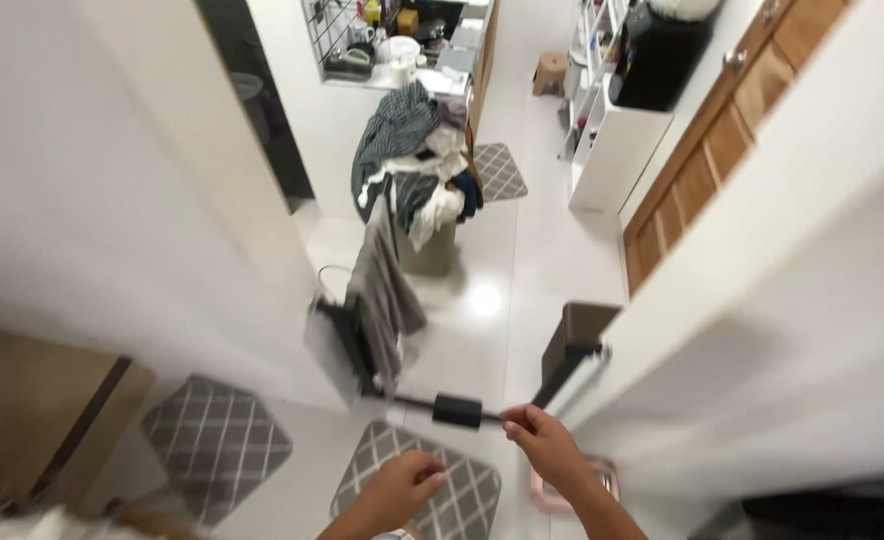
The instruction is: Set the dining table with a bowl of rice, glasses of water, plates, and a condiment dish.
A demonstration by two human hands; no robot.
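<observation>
My right hand (545,440) grips the near end of a thin dark pole with a black cylindrical collar (457,410). The pole runs left and away to a flat black mop-like head (347,350) that stands on edge on the white floor. A grey cloth (387,290) hangs over the head. My left hand (400,487) hovers lower left of the pole, above a grey checked mat (462,500). Its fingers are curled in, nothing shows in it, and it does not touch the pole.
A heap of clothes (417,165) tops a basket in the hallway ahead. A brown bin (577,335) stands by the right wall, beyond it a white cabinet (612,150) and a wooden door (712,160). More grey mats (217,445) (499,170) lie on the floor.
</observation>
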